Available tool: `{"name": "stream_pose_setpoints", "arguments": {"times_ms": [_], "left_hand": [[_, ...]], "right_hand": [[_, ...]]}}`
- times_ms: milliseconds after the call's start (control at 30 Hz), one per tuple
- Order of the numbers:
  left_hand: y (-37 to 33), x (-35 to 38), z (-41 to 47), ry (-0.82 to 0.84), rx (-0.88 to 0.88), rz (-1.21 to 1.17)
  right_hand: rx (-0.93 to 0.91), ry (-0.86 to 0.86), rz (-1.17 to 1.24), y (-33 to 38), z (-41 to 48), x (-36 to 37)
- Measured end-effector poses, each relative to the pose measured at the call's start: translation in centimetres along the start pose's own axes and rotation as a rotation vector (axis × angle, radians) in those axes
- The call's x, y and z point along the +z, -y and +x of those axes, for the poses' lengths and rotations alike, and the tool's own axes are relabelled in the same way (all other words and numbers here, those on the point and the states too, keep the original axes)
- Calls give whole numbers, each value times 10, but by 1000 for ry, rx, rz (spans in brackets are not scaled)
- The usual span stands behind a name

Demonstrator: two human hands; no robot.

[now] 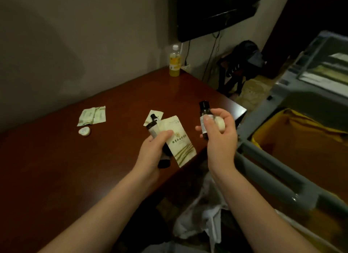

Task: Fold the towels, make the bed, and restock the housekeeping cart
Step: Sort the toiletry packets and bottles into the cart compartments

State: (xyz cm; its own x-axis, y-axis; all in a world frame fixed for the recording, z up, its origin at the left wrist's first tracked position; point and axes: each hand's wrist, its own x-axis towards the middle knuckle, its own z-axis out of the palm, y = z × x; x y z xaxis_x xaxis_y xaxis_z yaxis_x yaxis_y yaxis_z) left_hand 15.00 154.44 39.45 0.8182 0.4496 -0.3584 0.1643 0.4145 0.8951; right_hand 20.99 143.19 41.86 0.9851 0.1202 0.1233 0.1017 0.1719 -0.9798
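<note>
My left hand [154,149] holds a bundle of guest toiletries above the near edge of the desk. Thumb and fingers are curled round a white sachet [178,139] printed with a gold flower emblem and olive stripes. Pressed against the sachet is a small tube [151,128] with a black cap, and the dark end of another container [164,161] shows below my palm. My right hand [220,137], just beside the left and level with it, grips a small dark amber bottle [204,111] upright, its black cap above my fingers. The same hand holds a round white wrapped soap [220,123] tucked against my fingers. Behind the left bundle, another white sachet [157,113] lies partly hidden. Farther left on the dark red wooden desk [66,168] lie two more sachets [92,115] side by side, and a second small round soap [84,131] sits just in front of them. At the far corner of the desk a plastic bottle of yellow drink [175,61] stands against the wall. To my right is the housekeeping cart [273,168], grey-framed, with a yellow bag [301,136] hanging open. A dark television [216,7] is mounted on the wall above. Crumpled white plastic [203,215] lies low between my forearms.
</note>
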Motion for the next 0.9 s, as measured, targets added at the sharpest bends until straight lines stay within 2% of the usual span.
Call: {"name": "stream_pose_setpoints", "arguments": {"times_ms": [200,433,567,667,900], "left_hand": [[58,146,-89,220,52,22],[124,317,-191,486,-61,155],[134,379,-211,542,-115,140],[135,412,-205,586,-94,118],[145,480,-131,641,-45,13]], "right_hand": [[-113,52,-67,42,-67,-169],[-261,-224,-329,102,-107,-362],[-283,-263,-386,116,-99,-419],[-266,-243,-358,117,-78,-448],[-207,-25,-455,100,20,-497]]}}
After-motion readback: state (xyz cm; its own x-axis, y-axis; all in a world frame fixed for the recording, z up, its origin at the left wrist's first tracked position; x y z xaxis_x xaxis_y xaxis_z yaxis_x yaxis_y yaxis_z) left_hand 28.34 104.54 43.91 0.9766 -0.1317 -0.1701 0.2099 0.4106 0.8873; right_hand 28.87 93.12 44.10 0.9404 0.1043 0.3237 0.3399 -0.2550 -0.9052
